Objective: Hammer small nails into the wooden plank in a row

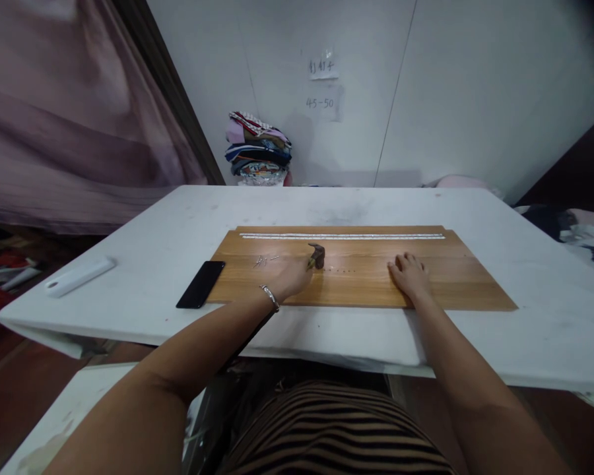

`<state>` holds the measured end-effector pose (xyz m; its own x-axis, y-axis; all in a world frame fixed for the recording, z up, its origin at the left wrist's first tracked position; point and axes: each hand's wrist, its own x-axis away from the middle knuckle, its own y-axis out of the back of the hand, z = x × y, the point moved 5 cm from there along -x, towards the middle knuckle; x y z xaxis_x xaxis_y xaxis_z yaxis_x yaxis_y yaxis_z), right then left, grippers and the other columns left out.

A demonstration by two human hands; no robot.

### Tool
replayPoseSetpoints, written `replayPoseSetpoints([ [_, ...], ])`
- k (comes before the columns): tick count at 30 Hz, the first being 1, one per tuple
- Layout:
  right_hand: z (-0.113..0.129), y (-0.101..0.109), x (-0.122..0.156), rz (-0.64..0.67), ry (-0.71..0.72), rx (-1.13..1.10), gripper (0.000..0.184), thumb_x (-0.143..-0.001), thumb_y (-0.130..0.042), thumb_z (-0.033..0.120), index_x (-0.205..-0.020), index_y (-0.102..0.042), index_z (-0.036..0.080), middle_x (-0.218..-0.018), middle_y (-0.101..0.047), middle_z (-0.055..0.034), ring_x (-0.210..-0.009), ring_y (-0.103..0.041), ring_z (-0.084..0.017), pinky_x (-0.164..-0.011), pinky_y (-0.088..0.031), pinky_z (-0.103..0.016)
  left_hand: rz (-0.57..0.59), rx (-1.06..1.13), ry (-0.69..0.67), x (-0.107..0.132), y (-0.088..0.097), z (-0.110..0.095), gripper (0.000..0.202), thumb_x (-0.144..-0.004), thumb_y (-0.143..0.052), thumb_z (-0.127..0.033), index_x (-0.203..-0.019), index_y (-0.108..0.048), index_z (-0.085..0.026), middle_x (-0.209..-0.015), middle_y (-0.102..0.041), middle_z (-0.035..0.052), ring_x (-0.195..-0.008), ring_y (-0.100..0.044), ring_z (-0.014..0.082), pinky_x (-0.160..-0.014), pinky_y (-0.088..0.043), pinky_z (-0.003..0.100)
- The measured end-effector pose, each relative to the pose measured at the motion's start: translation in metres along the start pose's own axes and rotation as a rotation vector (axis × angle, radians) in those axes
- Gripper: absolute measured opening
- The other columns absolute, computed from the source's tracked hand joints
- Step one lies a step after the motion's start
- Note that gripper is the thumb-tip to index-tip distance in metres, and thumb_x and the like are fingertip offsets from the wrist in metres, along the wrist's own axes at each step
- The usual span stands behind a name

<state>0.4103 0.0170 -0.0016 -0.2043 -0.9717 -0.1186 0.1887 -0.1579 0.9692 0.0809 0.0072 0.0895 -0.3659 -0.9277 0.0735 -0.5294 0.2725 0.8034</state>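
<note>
My left hand (293, 277), with a silver bracelet at the wrist, is closed round the handle of a claw hammer (317, 256). The hammer's dark head is just above or on a wood-grained board (366, 290); I cannot tell if it touches. A row of small dark nail heads (344, 270) runs rightward from beside the hammer. Several loose nails (261, 261) lie on the board left of the hammer. My right hand (410, 276) rests on the board's right part, fingers spread and holding nothing.
The board lies on a white table (143, 244). Along its far edge is a long pale strip (341, 236). A black phone (200, 284) overlaps its left edge. Farther left lies a white long-handled object (80, 276). Folded clothes (259, 148) are piled behind the table.
</note>
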Motion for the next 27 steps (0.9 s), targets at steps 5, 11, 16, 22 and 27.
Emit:
replayPoseSetpoints([
  [5,0.0001,0.0003,0.0005,-0.002,0.004,0.006,0.042,-0.102,-0.035,0.045,-0.115,-0.067,0.021,-0.136,-0.061,-0.0154,-0.132,-0.049,-0.03,-0.109,-0.036,-0.049,0.018,-0.032,0.076,0.0038,0.0072,-0.0063,0.026,-0.094,-0.043,-0.022,-0.1,-0.068,-0.019,-0.111,-0.076,0.0085,-0.103,-0.069,0.0238,-0.097,-0.051,0.033],
  [11,0.0006,0.0009,0.0003,0.002,0.0,0.017,0.041,-0.102,-0.035,0.044,-0.114,-0.067,0.02,-0.136,-0.061,-0.0153,-0.131,-0.049,-0.03,-0.108,-0.036,-0.048,0.003,-0.007,0.048,0.0057,0.0074,-0.0069,0.026,-0.092,-0.045,-0.021,-0.1,-0.069,-0.019,-0.111,-0.076,0.0079,-0.105,-0.068,0.0239,-0.099,-0.05,0.034],
  [16,0.0005,0.0002,-0.0002,-0.002,0.012,0.036,0.042,-0.102,-0.035,0.045,-0.114,-0.067,0.02,-0.132,-0.063,-0.0151,-0.129,-0.05,-0.03,-0.106,-0.037,-0.047,0.005,-0.013,0.0,0.0028,0.0015,-0.0014,0.029,-0.088,-0.044,-0.018,-0.102,-0.069,-0.02,-0.111,-0.076,0.0073,-0.104,-0.067,0.0235,-0.1,-0.05,0.036],
  [22,-0.0003,0.0,-0.0002,-0.002,0.011,0.025,0.042,-0.102,-0.036,0.045,-0.114,-0.067,0.02,-0.134,-0.063,-0.0153,-0.127,-0.051,-0.029,-0.106,-0.037,-0.047,0.01,-0.028,0.087,0.0053,0.0081,-0.0068,0.026,-0.094,-0.045,-0.022,-0.102,-0.07,-0.018,-0.109,-0.076,0.0098,-0.101,-0.069,0.0238,-0.095,-0.051,0.032],
  [27,0.0004,0.0007,0.0002,0.006,0.008,0.03,0.043,-0.102,-0.035,0.045,-0.114,-0.067,0.019,-0.133,-0.063,-0.016,-0.129,-0.051,-0.03,-0.108,-0.037,-0.048,0.013,-0.041,0.11,0.0067,0.0103,-0.0092,0.025,-0.095,-0.046,-0.024,-0.099,-0.071,-0.018,-0.106,-0.077,0.0091,-0.1,-0.069,0.0244,-0.094,-0.051,0.033],
])
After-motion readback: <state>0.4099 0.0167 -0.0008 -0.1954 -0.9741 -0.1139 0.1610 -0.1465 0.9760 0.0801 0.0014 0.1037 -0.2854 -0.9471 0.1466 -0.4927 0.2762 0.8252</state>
